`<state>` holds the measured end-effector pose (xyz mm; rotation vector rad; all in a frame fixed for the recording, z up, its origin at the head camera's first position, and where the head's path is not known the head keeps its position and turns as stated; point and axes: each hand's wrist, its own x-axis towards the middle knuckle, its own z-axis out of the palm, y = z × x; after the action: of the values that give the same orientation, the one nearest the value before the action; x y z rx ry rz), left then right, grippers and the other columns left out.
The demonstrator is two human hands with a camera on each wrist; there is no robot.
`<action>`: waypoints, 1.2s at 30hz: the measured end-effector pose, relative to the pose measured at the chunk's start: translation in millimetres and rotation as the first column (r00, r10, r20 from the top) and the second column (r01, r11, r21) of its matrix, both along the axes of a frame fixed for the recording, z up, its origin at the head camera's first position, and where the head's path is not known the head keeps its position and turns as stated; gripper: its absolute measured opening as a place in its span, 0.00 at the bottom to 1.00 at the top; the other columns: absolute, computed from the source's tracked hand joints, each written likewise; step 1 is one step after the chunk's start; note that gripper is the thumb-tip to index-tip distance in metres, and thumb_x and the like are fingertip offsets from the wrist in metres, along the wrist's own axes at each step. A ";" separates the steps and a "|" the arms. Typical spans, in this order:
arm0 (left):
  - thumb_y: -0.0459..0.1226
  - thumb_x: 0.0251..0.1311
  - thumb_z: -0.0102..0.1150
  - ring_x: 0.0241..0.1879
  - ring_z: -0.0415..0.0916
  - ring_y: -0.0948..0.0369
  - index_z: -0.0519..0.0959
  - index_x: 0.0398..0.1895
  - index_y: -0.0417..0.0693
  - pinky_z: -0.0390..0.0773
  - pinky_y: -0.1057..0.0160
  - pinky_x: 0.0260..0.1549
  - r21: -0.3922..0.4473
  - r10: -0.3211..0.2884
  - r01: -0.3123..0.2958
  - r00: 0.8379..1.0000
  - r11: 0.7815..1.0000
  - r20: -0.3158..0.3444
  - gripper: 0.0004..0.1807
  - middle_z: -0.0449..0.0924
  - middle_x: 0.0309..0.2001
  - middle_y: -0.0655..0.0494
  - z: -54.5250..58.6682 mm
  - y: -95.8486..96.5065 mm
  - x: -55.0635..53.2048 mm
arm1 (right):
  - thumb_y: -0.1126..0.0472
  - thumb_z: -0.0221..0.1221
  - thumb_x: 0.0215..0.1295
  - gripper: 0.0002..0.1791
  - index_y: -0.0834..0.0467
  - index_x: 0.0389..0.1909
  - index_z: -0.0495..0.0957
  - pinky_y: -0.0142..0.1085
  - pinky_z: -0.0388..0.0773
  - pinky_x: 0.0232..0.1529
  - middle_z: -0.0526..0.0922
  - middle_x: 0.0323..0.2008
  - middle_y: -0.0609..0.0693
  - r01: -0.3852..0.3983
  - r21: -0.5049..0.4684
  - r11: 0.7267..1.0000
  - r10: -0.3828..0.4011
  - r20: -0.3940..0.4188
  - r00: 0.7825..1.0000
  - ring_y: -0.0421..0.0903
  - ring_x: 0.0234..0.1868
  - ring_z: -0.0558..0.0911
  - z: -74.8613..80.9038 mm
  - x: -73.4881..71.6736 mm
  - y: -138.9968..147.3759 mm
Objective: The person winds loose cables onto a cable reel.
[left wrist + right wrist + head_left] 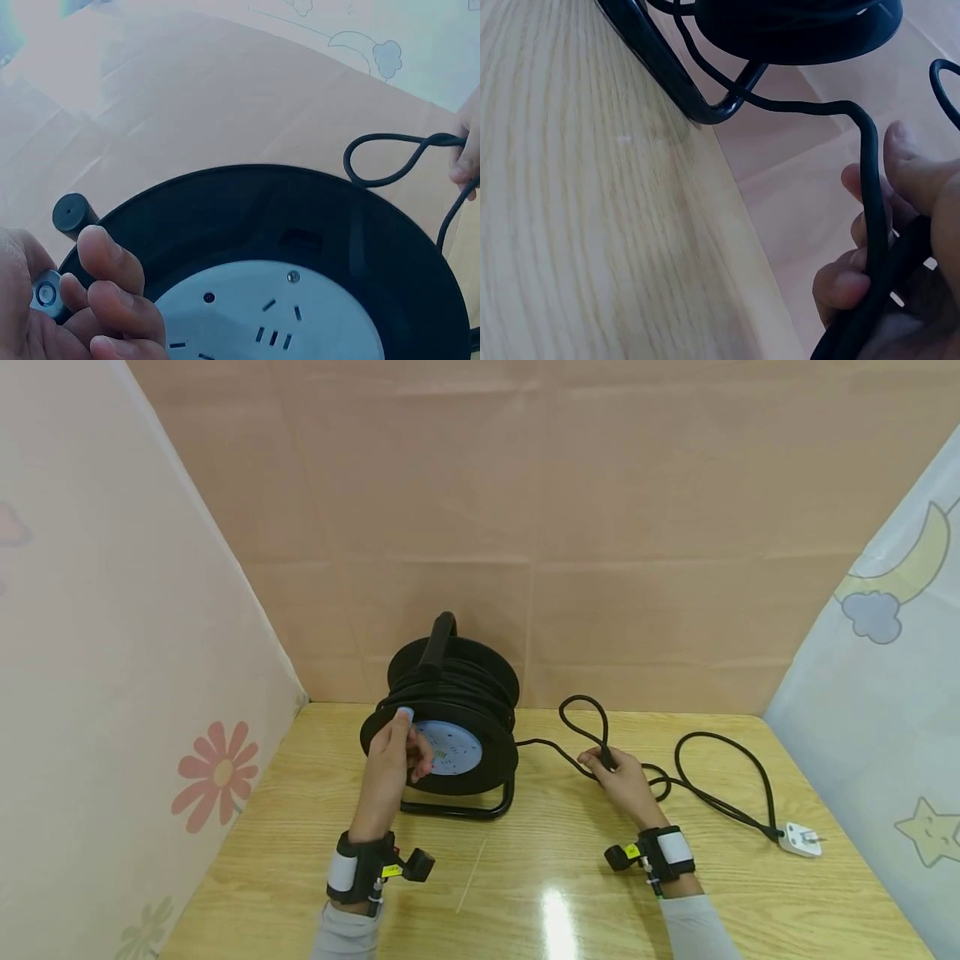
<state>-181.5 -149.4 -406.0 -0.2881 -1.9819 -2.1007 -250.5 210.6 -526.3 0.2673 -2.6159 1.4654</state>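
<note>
A black cable reel [491, 752] with a pale blue socket face [457, 747] stands at the back of the table, black cable wound on its drum. My left hand [392, 752] grips the small blue-grey crank knob [46, 294] at the left of the reel's front disc, fingers curled about it. To the right of the reel, my right hand [621, 777] holds the loose black cable [868, 172] in its curled fingers. A twisted loop of cable [583, 697] rises above that hand. In the right wrist view the cable runs from the reel to the palm.
More cable [731, 745] lies in loops at the right, ending in a white plug [801, 840] near the table's right edge. The reel's black tube stand [457, 812] rests on the wooden table [517, 893]. A brown paper backdrop [637, 527] rises behind, with patterned sheets at both sides.
</note>
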 end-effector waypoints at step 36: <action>0.44 0.79 0.31 0.14 0.64 0.52 0.70 0.18 0.29 0.68 0.62 0.16 -0.225 -0.011 0.008 1.000 0.974 -0.011 0.33 0.71 0.14 0.39 33.0 41.7 19.8 | 0.37 0.44 0.71 0.29 0.59 0.42 0.79 0.42 0.63 0.36 0.72 0.38 0.58 -0.045 -0.215 0.976 0.063 0.077 0.995 0.54 0.37 0.67 0.5 -0.1 -6.9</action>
<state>-161.7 -107.7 -373.0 -0.3502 -2.2172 -1.8748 -250.6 203.8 -525.8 0.2608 -2.5028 1.7956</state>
